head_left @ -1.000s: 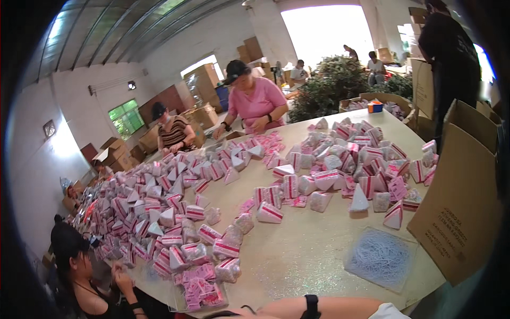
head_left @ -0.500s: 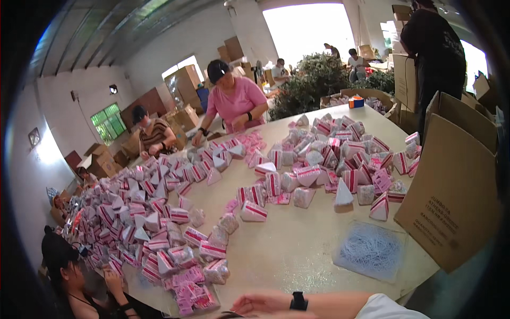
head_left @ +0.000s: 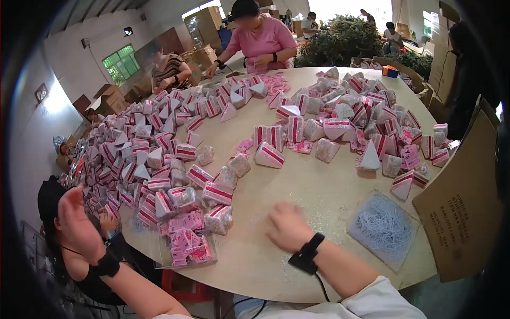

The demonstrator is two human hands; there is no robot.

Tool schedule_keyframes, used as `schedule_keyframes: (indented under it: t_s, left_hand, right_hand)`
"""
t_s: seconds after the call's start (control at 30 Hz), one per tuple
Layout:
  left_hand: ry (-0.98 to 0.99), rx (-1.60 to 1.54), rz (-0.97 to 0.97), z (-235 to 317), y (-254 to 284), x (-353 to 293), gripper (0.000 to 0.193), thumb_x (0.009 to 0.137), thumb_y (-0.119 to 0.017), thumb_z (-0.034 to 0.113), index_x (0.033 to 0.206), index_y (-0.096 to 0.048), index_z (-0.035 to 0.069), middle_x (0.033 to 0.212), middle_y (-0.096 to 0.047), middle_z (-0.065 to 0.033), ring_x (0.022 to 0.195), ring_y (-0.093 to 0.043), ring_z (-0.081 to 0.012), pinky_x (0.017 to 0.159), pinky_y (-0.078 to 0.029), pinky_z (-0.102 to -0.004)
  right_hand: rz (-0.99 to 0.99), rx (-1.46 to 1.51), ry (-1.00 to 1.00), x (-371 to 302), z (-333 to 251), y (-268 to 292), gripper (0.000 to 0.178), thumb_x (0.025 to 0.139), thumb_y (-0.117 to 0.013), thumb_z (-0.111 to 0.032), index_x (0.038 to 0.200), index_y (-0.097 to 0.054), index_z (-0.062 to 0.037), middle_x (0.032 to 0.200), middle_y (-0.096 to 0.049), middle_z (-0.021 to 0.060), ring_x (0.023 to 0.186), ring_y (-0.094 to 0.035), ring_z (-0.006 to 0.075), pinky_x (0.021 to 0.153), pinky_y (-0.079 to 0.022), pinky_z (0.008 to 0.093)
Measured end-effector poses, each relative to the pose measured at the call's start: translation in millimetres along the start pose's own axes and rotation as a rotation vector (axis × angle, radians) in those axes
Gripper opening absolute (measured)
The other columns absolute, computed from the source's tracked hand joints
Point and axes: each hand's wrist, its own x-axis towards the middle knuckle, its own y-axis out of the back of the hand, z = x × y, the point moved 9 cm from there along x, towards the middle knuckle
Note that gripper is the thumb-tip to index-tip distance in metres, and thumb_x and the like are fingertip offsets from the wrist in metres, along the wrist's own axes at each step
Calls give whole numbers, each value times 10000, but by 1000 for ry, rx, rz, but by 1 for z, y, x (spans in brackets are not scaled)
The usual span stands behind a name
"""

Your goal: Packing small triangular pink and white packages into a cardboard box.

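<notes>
My left hand (head_left: 81,226) is raised at the far left, palm turned sideways, fingers stretched upward, holding nothing visible. It overlaps the view of a co-worker seated there. My right hand (head_left: 288,227) is over the bare middle of the table, slightly blurred, its fingers loosely spread with nothing visible in them. Between my hands, a clear plastic tray (head_left: 159,256) with pink printed cards (head_left: 186,239) stands at the table's near edge. Beside it lie wedge-shaped, cake-slice-like pieces (head_left: 218,194), white and pink with a red stripe, some in clear wrap.
A large pile of wedges (head_left: 143,154) covers the left side; another pile (head_left: 345,122) lies at the far right. A shallow tray of pale shredded strands (head_left: 383,226) sits right of my right hand. A cardboard box (head_left: 443,212) borders the right edge. Co-workers sit and stand around the table (head_left: 313,183).
The view has tilted down. My left hand has come into view at the left. My right hand has moved from the lower edge forward over the table.
</notes>
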Motion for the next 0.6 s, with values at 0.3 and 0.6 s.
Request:
schedule_keyframes:
  t_s: [0.3, 0.6]
  left_hand:
    - [255, -289, 130, -70, 48, 12, 214, 941, -481, 217, 966, -595, 38, 888, -618, -45, 829, -580, -140, 801, -448, -274]
    - [194, -138, 503, -59, -5, -12, 207, 911, -455, 204, 820, -554, 48, 757, -570, -33, 686, -536, -128, 668, -427, -244]
  right_hand:
    - [-927, 1159, 171, -70, -137, -51, 350, 924, -517, -219, 1203, -507, -7, 1135, -561, 73, 1078, -496, 146, 922, -407, 293]
    - [-1428, 2080, -70, -71, -226, -85, 520, 939, -409, -436, 1320, -407, -82, 1209, -542, 65, 1065, -526, 207, 898, -413, 335]
